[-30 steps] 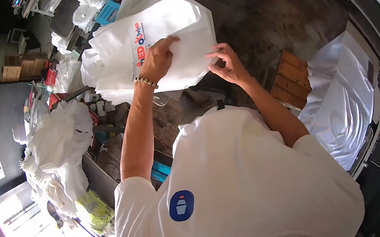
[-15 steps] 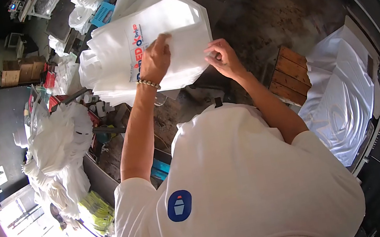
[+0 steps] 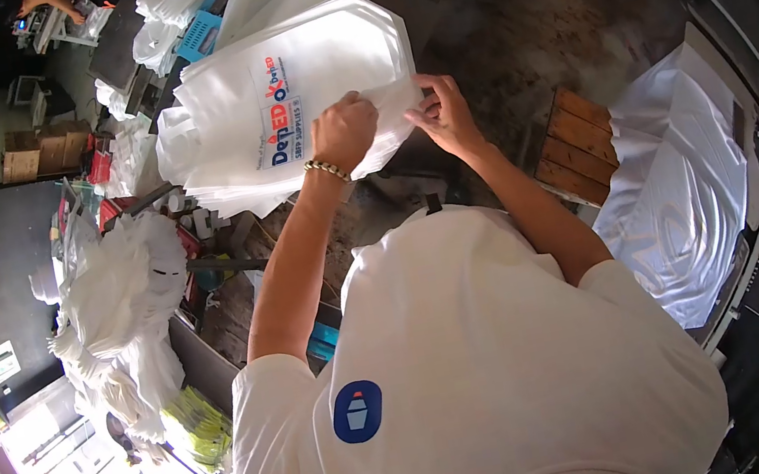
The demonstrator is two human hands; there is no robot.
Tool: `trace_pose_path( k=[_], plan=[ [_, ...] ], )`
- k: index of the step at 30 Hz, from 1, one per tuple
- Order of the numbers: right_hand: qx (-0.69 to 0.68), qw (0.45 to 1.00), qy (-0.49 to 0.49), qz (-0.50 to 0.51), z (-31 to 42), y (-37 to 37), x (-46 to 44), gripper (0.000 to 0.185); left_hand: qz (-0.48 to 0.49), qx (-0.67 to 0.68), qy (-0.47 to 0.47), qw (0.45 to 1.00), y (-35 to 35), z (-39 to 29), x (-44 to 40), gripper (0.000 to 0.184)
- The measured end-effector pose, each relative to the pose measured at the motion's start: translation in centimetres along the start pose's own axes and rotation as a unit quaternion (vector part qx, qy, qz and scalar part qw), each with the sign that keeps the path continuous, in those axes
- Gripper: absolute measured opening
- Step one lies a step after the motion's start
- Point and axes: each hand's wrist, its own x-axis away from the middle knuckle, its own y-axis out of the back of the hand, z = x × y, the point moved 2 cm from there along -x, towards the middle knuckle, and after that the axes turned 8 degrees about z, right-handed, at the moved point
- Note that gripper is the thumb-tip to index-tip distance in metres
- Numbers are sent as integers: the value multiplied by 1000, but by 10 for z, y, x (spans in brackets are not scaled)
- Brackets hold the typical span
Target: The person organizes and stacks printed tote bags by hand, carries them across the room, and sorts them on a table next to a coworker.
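Observation:
A stack of white bags (image 3: 216, 113) lies in front of me, its top one printed in red and blue. My left hand (image 3: 347, 131), with a beaded bracelet at the wrist, rests on the top bag just beside the print, its fingers curled together. Whether it pinches any material is hidden. At the stack's right edge, my right hand (image 3: 445, 114) has thumb and forefinger closed on the corner of a bag. Both hands are close together, with a short stretch of white material between them.
White bundles (image 3: 119, 283) hang at the left, above a yellow-green bundle (image 3: 198, 426). A blue basket (image 3: 199, 37) is beyond the stack. Right of me are a wooden slatted piece (image 3: 575, 147) and shiny white cloth (image 3: 675, 185). Another person's hand (image 3: 52, 2) shows at the upper left.
My left hand has moved right and toward me, off the print, and its fingers have curled. My right hand has closed at the bag edge. Another person's hand has appeared at the upper left.

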Motion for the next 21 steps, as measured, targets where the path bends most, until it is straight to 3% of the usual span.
trace_pose_path(
  k=[2,6,8,10,12,14,16,18,19,21],
  plan=[
    [7,1000,-4,27,-4,1,-1,46,-20,52,1,998,11,8,-1,12],
    [44,998,16,49,-6,4,-1,38,38,156,47,986,20,24,-6,18],
    [137,983,118,9,-1,3,-4,30,61,189,69,978,24,30,-7,20],
    [160,980,116,3,0,1,-7,32,73,184,67,978,25,32,-6,20],
    [182,977,113,-3,11,-3,-13,34,22,218,-70,973,17,37,-4,23],
    [-39,994,-95,-26,10,-6,-19,40,28,220,-108,969,12,42,-5,25],
    [-79,988,-128,-17,3,-8,-25,42,32,220,-145,964,13,44,-5,29],
    [-120,980,-161,-6,0,-9,-27,45,59,219,-43,973,34,34,1,32],
    [-131,975,-174,34,1,-6,-27,47,59,218,-43,973,38,31,2,32],
    [-142,969,-186,75,6,-6,-28,48,-61,224,6,973,45,29,4,30]
  ],
)
